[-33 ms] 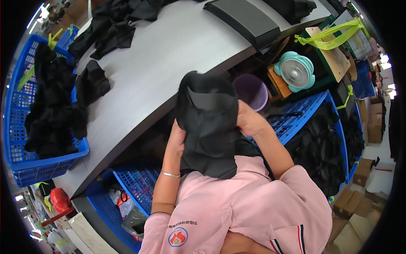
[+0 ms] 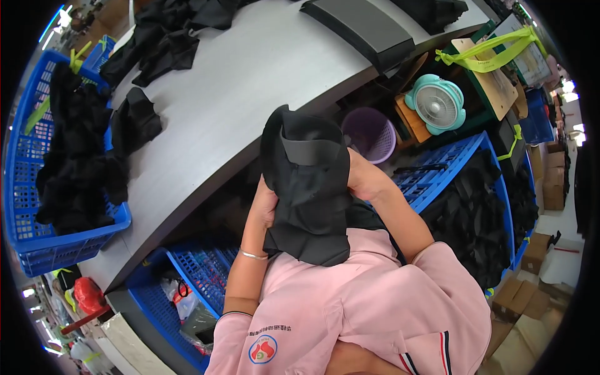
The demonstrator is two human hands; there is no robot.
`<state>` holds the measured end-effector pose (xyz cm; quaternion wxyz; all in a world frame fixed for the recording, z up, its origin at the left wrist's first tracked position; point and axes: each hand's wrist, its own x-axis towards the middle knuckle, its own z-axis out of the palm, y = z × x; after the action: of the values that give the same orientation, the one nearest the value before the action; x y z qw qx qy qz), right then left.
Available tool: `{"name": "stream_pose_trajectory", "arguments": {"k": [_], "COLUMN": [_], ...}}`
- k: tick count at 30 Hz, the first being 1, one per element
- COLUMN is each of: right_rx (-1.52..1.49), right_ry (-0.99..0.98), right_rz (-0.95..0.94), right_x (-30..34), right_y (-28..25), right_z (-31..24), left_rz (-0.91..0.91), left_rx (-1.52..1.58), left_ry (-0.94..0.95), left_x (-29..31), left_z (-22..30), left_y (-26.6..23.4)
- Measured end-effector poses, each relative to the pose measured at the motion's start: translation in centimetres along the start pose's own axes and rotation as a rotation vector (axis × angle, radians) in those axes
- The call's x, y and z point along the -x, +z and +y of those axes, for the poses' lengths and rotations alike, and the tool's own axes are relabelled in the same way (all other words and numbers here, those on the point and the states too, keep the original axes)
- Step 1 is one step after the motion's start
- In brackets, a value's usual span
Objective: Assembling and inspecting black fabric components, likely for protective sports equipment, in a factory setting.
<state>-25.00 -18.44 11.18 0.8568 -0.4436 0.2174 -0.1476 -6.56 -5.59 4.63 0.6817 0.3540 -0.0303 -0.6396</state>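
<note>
In front of my chest, at the table's near edge, I hold up a piece of black fabric (image 2: 309, 209). A curled rim forms its top, and a smooth dark grey band (image 2: 310, 152) runs across just below. My left hand (image 2: 265, 203) is closed on its left edge, with most of the fingers hidden behind the cloth. On the opposite edge my right hand (image 2: 364, 175) grips it higher up, its fingertips also out of sight. The lower end hangs against my pink shirt.
The grey table (image 2: 237, 81) carries black fabric pieces (image 2: 172, 53) and a grey-topped black block (image 2: 362, 31). Blue crates (image 2: 69, 247) of black fabric flank me. A purple basket (image 2: 369, 134) and a turquoise fan (image 2: 435, 105) stand right of the table.
The black fabric has shifted slightly left together with both hands. Its grey band, blurred before, now shows sharply and sits a little flatter.
</note>
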Motion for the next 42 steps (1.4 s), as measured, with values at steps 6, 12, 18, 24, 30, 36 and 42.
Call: {"name": "stream_pose_trajectory", "arguments": {"k": [6, 12, 18, 24, 30, 36, 42], "right_rx": [0.448, 0.042, 0.005, -0.197, 0.620, -0.034, 0.106], "right_ry": [-0.224, -0.024, 0.091, 0.259, -0.316, -0.488, -0.677], "right_rz": [0.430, 0.356, 0.241, 0.277, 0.783, 0.821, 1.510], "right_x": [-1.9, -0.2, 3.9, 3.4, 3.1, 10.1, 25.5], "right_y": [-3.3, -4.0, -6.4, -0.9, -2.7, -8.1, -17.6], "right_z": [-0.1, -0.5, 1.4, 2.4, 6.1, 3.7, -1.2], "left_rz": [-0.108, 0.033, 0.092, 0.083, -0.034, -0.099, -0.095], "left_rx": [-0.379, -0.315, -0.259, -0.506, -0.982, -0.891, -0.828], "left_ry": [0.108, 0.063, 0.180, 0.228, 0.473, 0.189, 0.235], "left_x": [0.8, 1.5, 1.7, 2.0, 2.6, 1.8, 1.6], "left_z": [0.6, -0.7, 0.0, -1.4, -3.1, -3.8, -3.1], "left_y": [3.2, 0.8, 1.1, 1.8, 3.6, 6.7, 3.7]}}
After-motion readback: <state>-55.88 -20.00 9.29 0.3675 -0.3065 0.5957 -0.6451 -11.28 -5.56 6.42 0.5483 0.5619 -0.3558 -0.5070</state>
